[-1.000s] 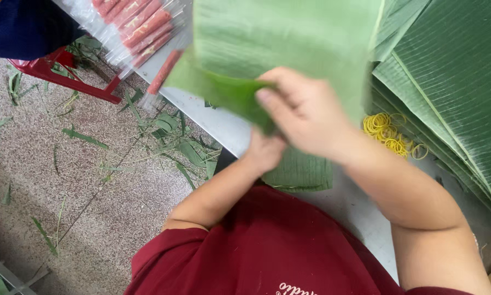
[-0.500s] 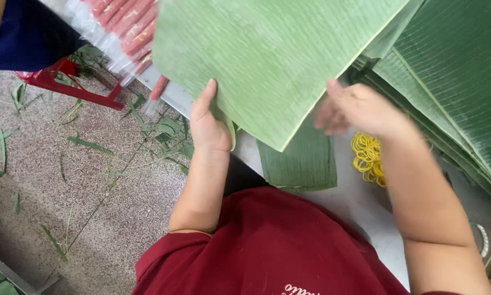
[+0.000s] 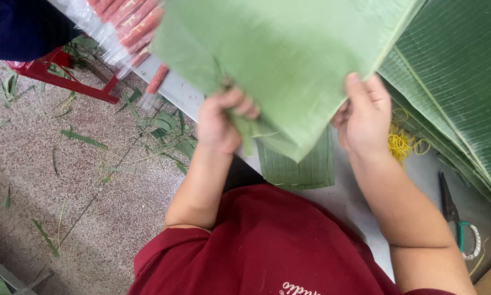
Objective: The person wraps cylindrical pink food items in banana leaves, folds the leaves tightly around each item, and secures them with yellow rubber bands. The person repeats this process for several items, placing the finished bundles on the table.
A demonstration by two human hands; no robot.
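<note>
Above the table (image 3: 360, 202), left hand (image 3: 221, 123) and right hand (image 3: 363, 114) both clenched on banana leaf (image 3: 289, 60).

A pale table (image 3: 360, 205) carries stacked banana leaves (image 3: 458, 82), yellow rubber bands (image 3: 401, 142), scissors (image 3: 453, 216) and wrapped sausages (image 3: 128, 27).

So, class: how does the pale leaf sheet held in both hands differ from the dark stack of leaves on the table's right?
The held leaf sheet is pale, matte green; the stacked leaves are darker, with sharper ribs. The sheet is lifted, gripped by the left hand and right hand; the stack lies flat, untouched. The sheet's lower edge is crumpled; the stack's edges run straight. Both are large, ribbed green leaves.
</note>
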